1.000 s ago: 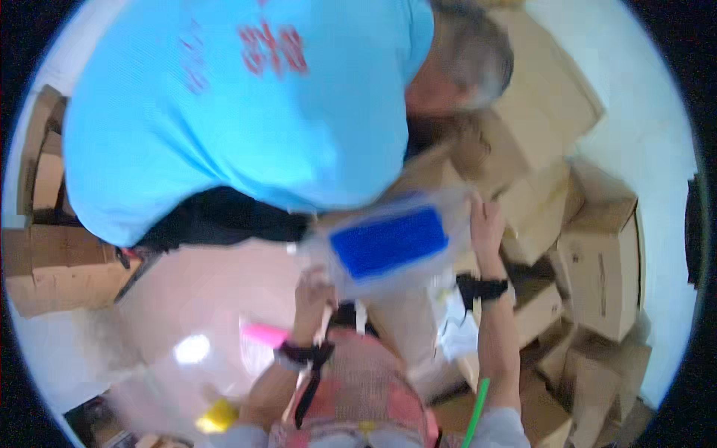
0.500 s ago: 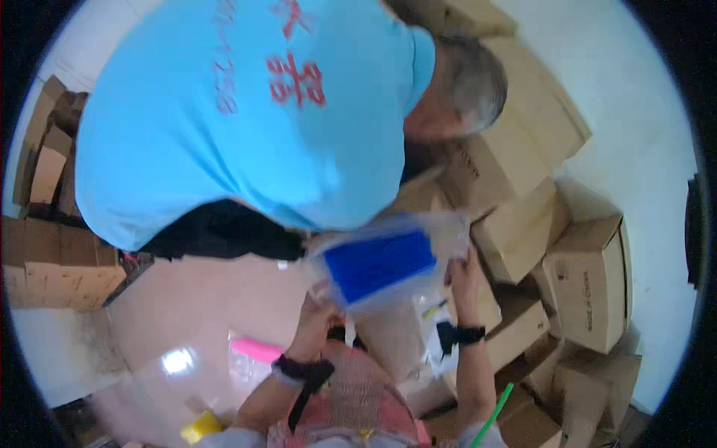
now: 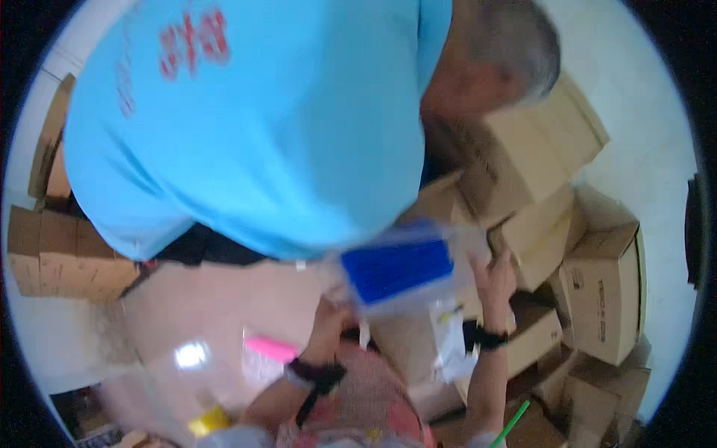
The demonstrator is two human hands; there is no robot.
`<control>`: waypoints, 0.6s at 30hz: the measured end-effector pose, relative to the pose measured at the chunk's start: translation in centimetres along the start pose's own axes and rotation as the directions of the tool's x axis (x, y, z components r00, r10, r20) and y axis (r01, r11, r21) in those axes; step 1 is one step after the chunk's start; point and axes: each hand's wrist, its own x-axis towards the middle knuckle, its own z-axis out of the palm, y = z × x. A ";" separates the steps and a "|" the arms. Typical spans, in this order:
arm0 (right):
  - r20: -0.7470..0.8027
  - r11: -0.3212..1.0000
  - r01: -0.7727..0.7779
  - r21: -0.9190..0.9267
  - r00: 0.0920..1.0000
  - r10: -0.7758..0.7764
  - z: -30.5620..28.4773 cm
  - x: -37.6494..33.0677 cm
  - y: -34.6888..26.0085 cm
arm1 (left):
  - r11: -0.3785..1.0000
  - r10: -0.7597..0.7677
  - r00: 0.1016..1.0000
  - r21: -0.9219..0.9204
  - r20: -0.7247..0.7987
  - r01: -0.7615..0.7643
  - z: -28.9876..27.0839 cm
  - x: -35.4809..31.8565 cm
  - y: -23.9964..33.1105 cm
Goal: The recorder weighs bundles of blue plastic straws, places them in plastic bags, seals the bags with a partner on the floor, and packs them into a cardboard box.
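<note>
A clear plastic bag (image 3: 469, 250) with a flat, rectangular blue thing (image 3: 396, 263) inside spans the space between my hands. My left hand (image 3: 332, 321) pinches its lower left edge. At the bag's right side, my right hand (image 3: 494, 280) has its fingers closed on the edge. Motion blur hides the fingertips and what the blue thing is. Below the bag lies a white sheet-like piece (image 3: 450, 347) on a cardboard surface. A bright pink thing (image 3: 272, 349) in clear wrapping is on the floor, left of my left forearm.
Another person in a light blue shirt (image 3: 261, 142) bends over close ahead. Cardboard boxes (image 3: 601, 295) crowd the right side, and more boxes (image 3: 71, 254) stand at the left. A yellow thing (image 3: 209, 422) lies on the floor; a green strip (image 3: 511, 424) is near my right forearm.
My hands and the bag have shifted slightly right and down in the picture, along with much of the scene. The other person's head appears farther right. Both hands keep hold of the bag.
</note>
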 end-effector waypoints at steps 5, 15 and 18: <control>-0.128 0.993 0.114 -0.001 0.985 -0.113 -1.8 -0.7 0.9 | 0.997 -0.053 0.996 0.044 -0.066 0.056 0.3 0.2 0.2; -0.132 0.994 0.094 -0.062 0.986 -0.102 1.6 1.0 2.3 | 0.891 0.238 0.952 0.433 -0.190 -0.136 -1.9 2.8 -1.5; -0.003 0.998 0.038 -0.051 0.999 -0.038 2.2 1.3 3.4 | 0.900 0.279 0.956 0.372 -0.093 -0.226 -2.4 5.0 -1.8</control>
